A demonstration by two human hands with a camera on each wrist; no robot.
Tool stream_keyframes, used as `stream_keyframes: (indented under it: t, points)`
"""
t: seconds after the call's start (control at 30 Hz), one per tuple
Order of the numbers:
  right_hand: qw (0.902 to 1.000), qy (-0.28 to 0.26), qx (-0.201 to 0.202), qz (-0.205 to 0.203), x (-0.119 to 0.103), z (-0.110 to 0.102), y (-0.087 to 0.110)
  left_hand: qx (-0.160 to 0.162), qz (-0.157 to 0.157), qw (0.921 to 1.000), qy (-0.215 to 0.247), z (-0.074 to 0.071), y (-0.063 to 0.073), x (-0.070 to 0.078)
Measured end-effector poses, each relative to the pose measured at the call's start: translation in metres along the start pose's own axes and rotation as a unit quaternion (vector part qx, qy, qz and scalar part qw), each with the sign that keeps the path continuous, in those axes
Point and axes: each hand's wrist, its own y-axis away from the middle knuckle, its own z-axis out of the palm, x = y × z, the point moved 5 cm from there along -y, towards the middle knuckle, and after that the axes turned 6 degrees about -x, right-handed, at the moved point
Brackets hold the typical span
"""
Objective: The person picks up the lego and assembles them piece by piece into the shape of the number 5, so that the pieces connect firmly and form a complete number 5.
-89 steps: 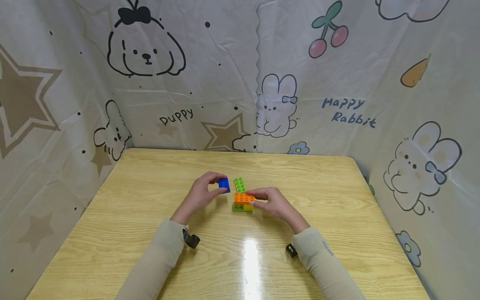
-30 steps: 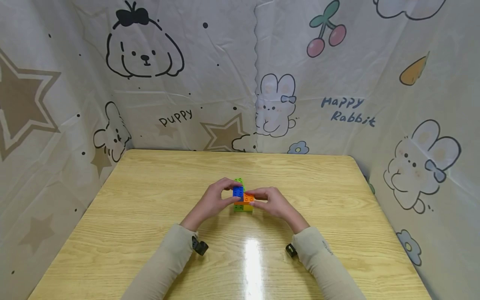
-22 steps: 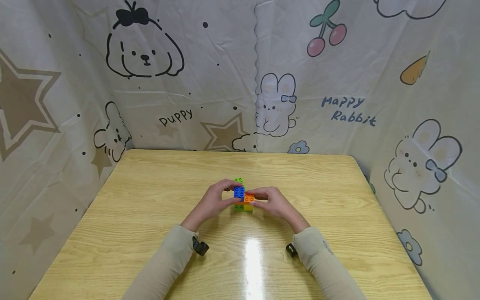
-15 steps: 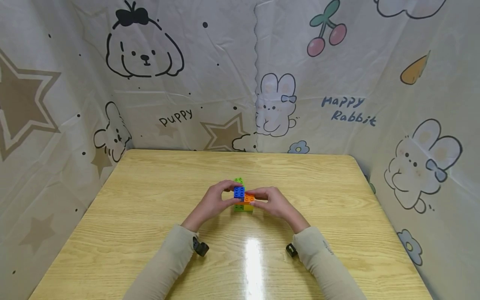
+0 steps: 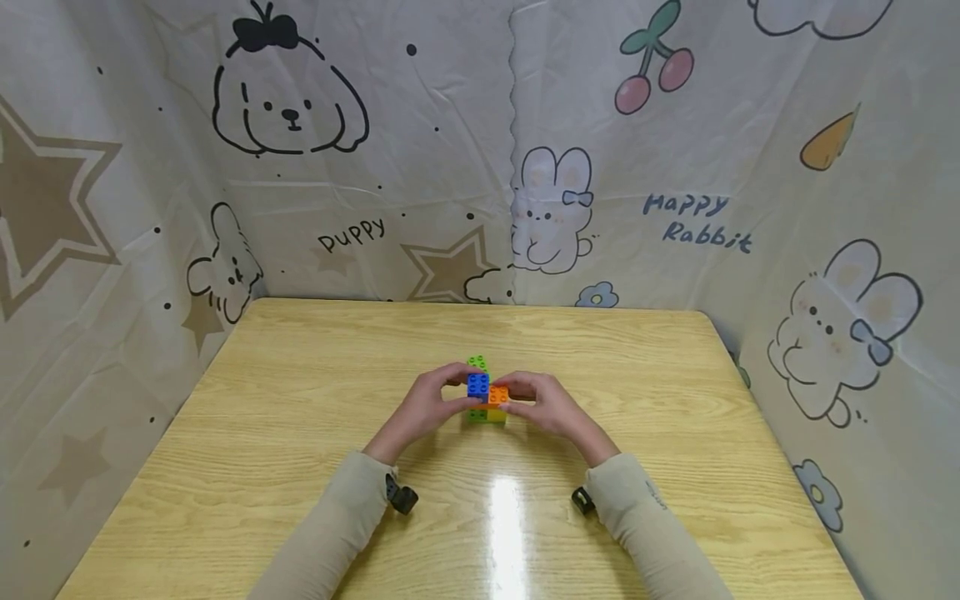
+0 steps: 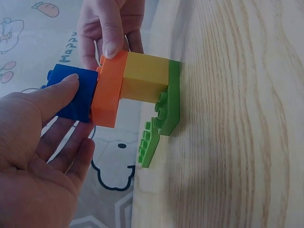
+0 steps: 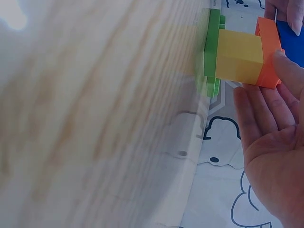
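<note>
Pinching a blue block (image 5: 477, 386) right now, the left hand (image 5: 426, 403) has its thumb on the near side and its fingers round the far side. The block's down against the left half of an orange block (image 5: 498, 396), though I honestly can't tell if it's fully snapped on. The right hand (image 5: 545, 407) is clamped on the orange one, thumb on the near face at the right end, fingers behind, so both hands are gripping the same little tower from opposite sides.

Below the orange there's a yellow block (image 6: 146, 77) under its right end, and that sits on a flat green block (image 6: 174, 102) on the table. The left half of the orange sticks out over the green studs with a gap underneath, which the left wrist view shows pretty well. A second green block (image 6: 149, 145) lies just behind the tower; can't really say if they touch.

Whole thing's around the middle of a light wood table (image 5: 300, 375), with a shiny glare patch nearer the person. Both sleeves (image 5: 322, 529) are beige, with a small black gadget (image 5: 402, 497) at each cuff. Behind it all hangs a pale sheet (image 5: 450, 108) with cartoon bunnies, a puppy, cherries and stars.
</note>
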Motion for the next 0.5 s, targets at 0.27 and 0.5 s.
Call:
stream_keyframes:
  t: [0.27,0.5]
  points:
    - [1.0,-0.002,-0.001,0.006,0.0005,-0.0004,-0.0002,0.001,-0.007,0.9998,0.017,0.0002,0.0003,-0.0026]
    - [0.9999,-0.005,-0.002,0.011,-0.0001,-0.0005,0.0,0.0,-0.003,0.9998,0.02,0.0002,0.0016,-0.0005]
